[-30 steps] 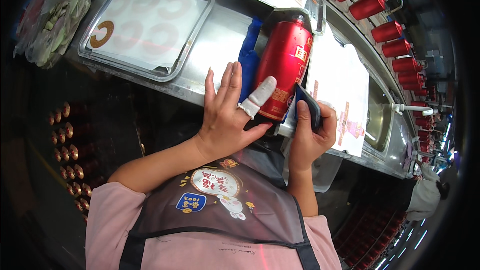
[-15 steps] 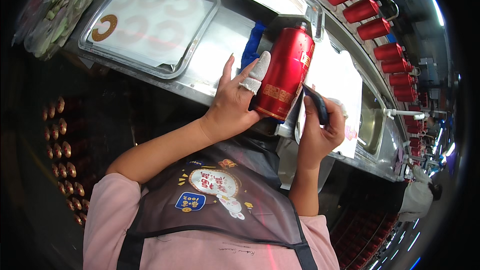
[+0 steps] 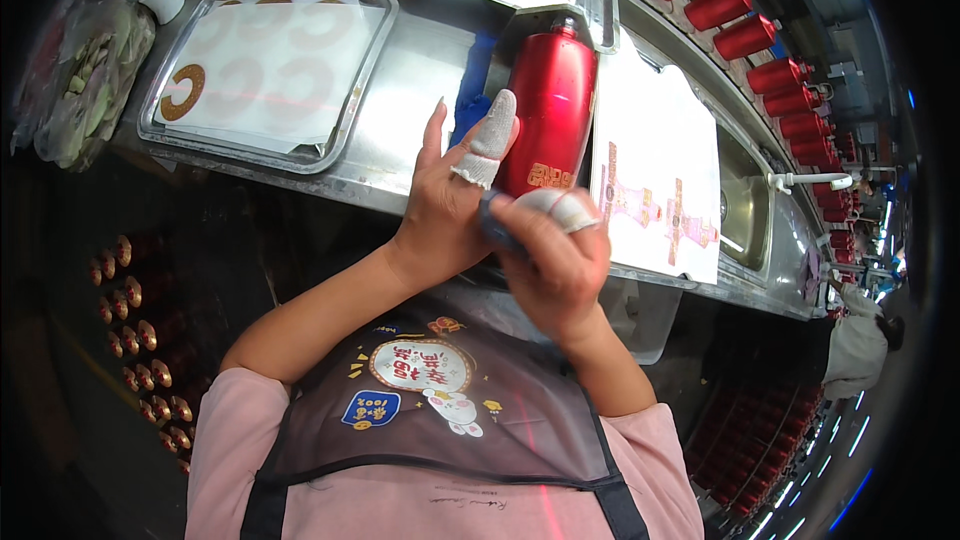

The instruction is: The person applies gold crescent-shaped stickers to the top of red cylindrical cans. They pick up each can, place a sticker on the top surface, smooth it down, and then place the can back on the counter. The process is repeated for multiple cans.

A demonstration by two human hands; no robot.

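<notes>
A shiny red bottle (image 3: 552,105) with a metallic neck and gold square patterns lies tilted on its side, its neck pointing away from me. My left hand (image 3: 450,180) grips it from the left near its base, a cloth-wrapped finger along its side and other fingers stretched out. My right hand (image 3: 562,255), also with a white finger wrap, pinches a small dark scraper (image 3: 496,222) against the bottle's lower end. The right hand partly hides that end and the scraper's edge. Just left of the bottle is a blue cloth (image 3: 473,105).
A metal tray (image 3: 322,152) with a white sheet and a gold C-shaped decal lies on the left. White decal sheets (image 3: 655,155) lie to the right, by a sink (image 3: 742,202) with a white tap. Red bottles (image 3: 720,0) line the far right. A plastic bag (image 3: 90,80) sits far left.
My right hand has moved left and nearer me with the scraper, from the bottle's right side to its lower end. The bottle has turned, so less gold pattern shows. The whole view has shifted slightly.
</notes>
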